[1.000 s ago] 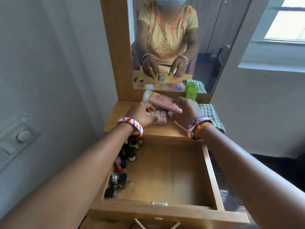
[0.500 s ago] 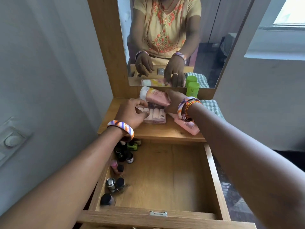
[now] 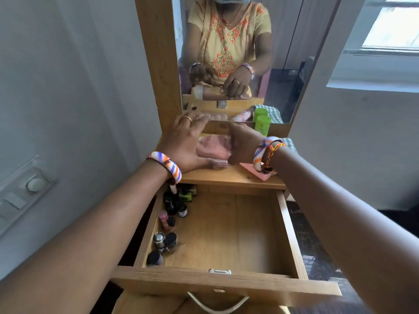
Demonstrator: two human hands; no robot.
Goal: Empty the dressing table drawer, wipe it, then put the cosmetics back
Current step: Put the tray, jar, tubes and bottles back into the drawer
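On the dressing table top [image 3: 229, 177], a pink tube [image 3: 213, 147] lies between my hands, over a clear box of small cosmetics [image 3: 218, 163]. My right hand [image 3: 242, 146] grips the tube's right end, and the mirror shows its fingers curled over the tube. My left hand [image 3: 186, 141] has its fingers stretched out and touches the tube's left end. Below, the wooden drawer [image 3: 226, 282] stands pulled out. Several small nail polish bottles [image 3: 170, 214] line its left side, and the remaining drawer floor is bare wood.
A second pink tube [image 3: 256, 172] lies under my right wrist. A green bottle [image 3: 261, 126] and a checked cloth [image 3: 290, 142] are at the back right, against the mirror [image 3: 283, 64]. A grey wall with a switch plate [image 3: 25, 191] is close on the left.
The pink tube came down from its tilt by the mirror and now lies low between both hands. My left hand left the clear box and spread over the tube's end.
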